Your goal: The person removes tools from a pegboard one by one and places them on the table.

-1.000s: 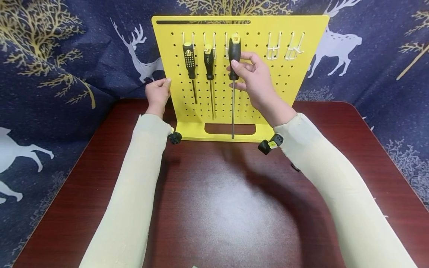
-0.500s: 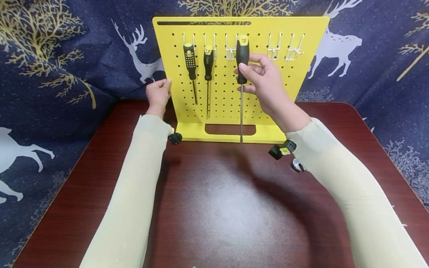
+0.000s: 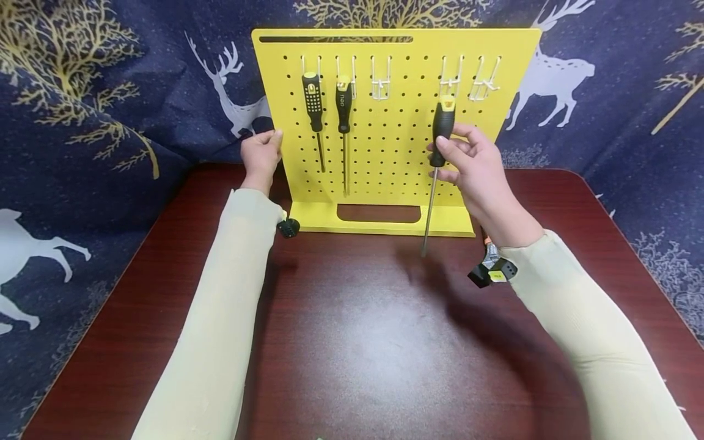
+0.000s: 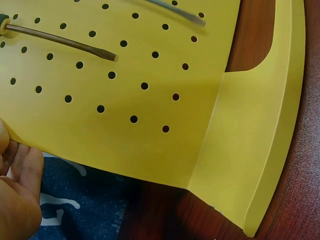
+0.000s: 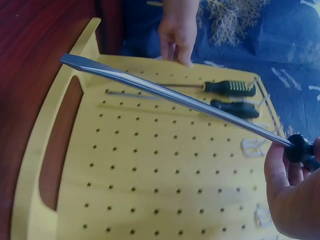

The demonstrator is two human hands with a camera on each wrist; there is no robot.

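Observation:
My right hand (image 3: pixel 484 174) grips the black-and-yellow handle of a flathead screwdriver (image 3: pixel 443 125), in front of the right part of a yellow pegboard (image 3: pixel 412 102). Its long shaft hangs down, slightly tilted; the right wrist view shows the flat tip of the blade (image 5: pixel 75 61). Two other screwdrivers hang on the board's left side: one with a dotted handle (image 3: pixel 312 101), one with a plain black handle (image 3: pixel 343 104). My left hand (image 3: pixel 261 156) pinches the board's left edge. In the left wrist view, the fingers (image 4: pixel 30 172) of that hand reach behind the edge.
White hooks (image 3: pixel 381 85) in the board's middle and two more hooks (image 3: pixel 451 76) at its right hold nothing. A metal tool with an orange part (image 3: pixel 489 250) lies on the brown table (image 3: pixel 341 318), partly hidden by my right wrist. A patterned dark blue cloth (image 3: pixel 137 201) hangs behind.
My right hand has carried the screwdriver from in front of the middle hooks to the right and downward. The plain-handled screwdriver has swung slightly. My left hand stays at the board's edge.

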